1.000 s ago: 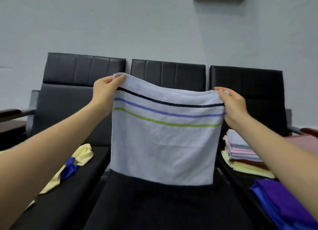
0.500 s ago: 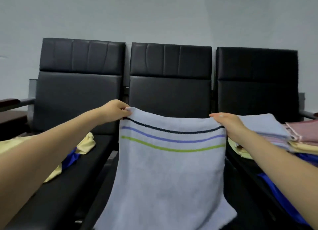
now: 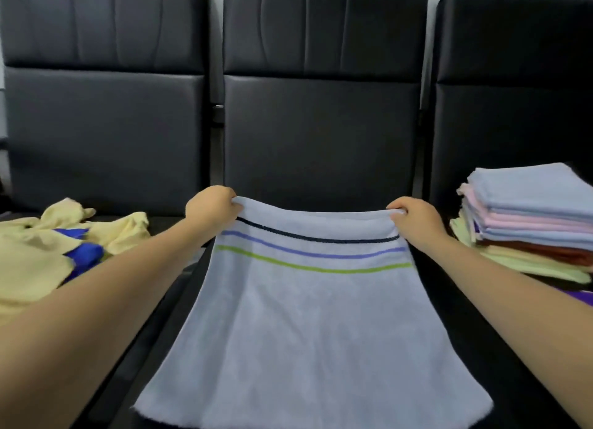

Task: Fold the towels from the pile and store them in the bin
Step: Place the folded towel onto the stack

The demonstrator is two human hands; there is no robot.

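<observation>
- 1 pale blue towel with 3 stripes lies spread over the middle seat, far edge lifted.
- Left hand pinches the far-left corner, fingers curled round the hem.
- Right hand pinches the far-right corner the same way.
- Folded stack sits right; loose yellow and blue towels left.

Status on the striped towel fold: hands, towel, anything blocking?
Left hand and right hand each grip a far corner of the striped towel. Towel spread over the middle seat. Nothing blocking; folded stack sits clear on the right.
</observation>
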